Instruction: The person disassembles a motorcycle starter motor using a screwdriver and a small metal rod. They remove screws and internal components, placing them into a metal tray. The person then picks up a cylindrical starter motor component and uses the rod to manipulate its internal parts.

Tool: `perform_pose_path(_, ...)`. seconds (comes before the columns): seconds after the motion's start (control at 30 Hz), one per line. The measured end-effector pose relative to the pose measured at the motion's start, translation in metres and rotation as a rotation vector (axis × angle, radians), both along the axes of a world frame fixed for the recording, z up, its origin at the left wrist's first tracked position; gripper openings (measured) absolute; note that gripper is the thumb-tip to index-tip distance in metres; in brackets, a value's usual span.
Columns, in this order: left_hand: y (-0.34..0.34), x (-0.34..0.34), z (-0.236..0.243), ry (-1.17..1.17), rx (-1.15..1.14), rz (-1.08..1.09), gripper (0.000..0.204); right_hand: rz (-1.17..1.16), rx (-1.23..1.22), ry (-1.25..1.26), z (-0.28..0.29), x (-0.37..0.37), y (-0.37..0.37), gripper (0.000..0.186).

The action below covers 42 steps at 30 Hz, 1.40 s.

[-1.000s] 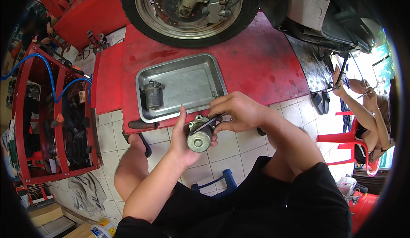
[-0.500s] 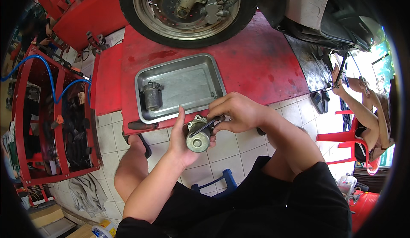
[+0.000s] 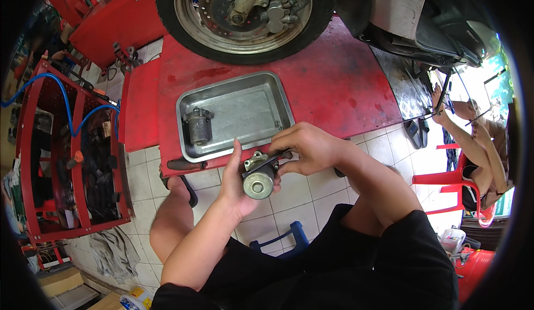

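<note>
My left hand [image 3: 235, 196] cradles a silver cylindrical motor [image 3: 257, 183] with its round end facing up at me and a flanged housing at the back. Across the motor lies a slim dark tool [image 3: 265, 163], which my right hand [image 3: 300, 146] grips with bent fingers at the motor's right side; its exact kind is unclear. Just beyond my hands, a steel tray [image 3: 233, 81] rests on the red platform [image 3: 339, 87], with a second, dirtier motor [image 3: 199, 126] inside at the left. A dark handled tool [image 3: 182, 165] lies along the platform's front edge by the tray.
A scooter's front wheel [image 3: 245, 51] stands on the platform. At left are a red tool cart [image 3: 100, 215] and blue hose [image 3: 67, 90]. A blue stool [image 3: 295, 237] is below me. At right, another person [image 3: 478, 160] sits by a red chair [image 3: 428, 181].
My hands and the motor stay almost in place, with only a very slight shift. The view has moved a little. The other person's hand at right has moved slightly.
</note>
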<state>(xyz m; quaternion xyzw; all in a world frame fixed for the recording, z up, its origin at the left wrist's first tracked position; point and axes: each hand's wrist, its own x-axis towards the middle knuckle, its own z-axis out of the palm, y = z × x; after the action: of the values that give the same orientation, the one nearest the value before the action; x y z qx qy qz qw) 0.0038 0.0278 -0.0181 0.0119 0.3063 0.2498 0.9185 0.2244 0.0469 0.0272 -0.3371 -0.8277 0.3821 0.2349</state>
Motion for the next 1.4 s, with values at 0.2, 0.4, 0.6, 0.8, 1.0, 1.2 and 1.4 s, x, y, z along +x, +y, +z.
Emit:
perform_pose_path(0.2, 0.001, -0.001, 0.000, 0.011, -0.004, 0.006, 0.088, 0.014, -0.016, 0.039, 0.001, 0.000, 0.000, 0.039)
perform_pose_path(0.4, 0.000, 0.001, 0.000, 0.052, -0.011, 0.018, 0.086, 0.031, -0.030, 0.038, -0.001, 0.000, 0.001, 0.038)
perform_pose_path(0.6, 0.000, 0.000, -0.003, 0.042, 0.025, -0.014, 0.093, 0.017, -0.061, 0.021, 0.002, 0.000, 0.001, 0.037)
perform_pose_path(0.8, 0.000, 0.000, -0.003, 0.027, 0.001, -0.021, 0.092, 0.034, -0.111, 0.010, 0.006, 0.002, 0.003, 0.038)
perform_pose_path(1.0, -0.001, 0.002, 0.000, 0.055, -0.027, 0.009, 0.090, 0.019, -0.103, 0.011, 0.003, 0.000, 0.002, 0.039)
perform_pose_path(1.2, 0.000, -0.002, -0.004, 0.020, -0.002, -0.010, 0.089, 0.022, -0.092, 0.030, -0.001, 0.000, 0.002, 0.036)
perform_pose_path(1.4, -0.001, -0.002, -0.006, 0.021, -0.011, -0.023, 0.089, 0.017, -0.092, 0.032, -0.004, 0.002, 0.001, 0.038)
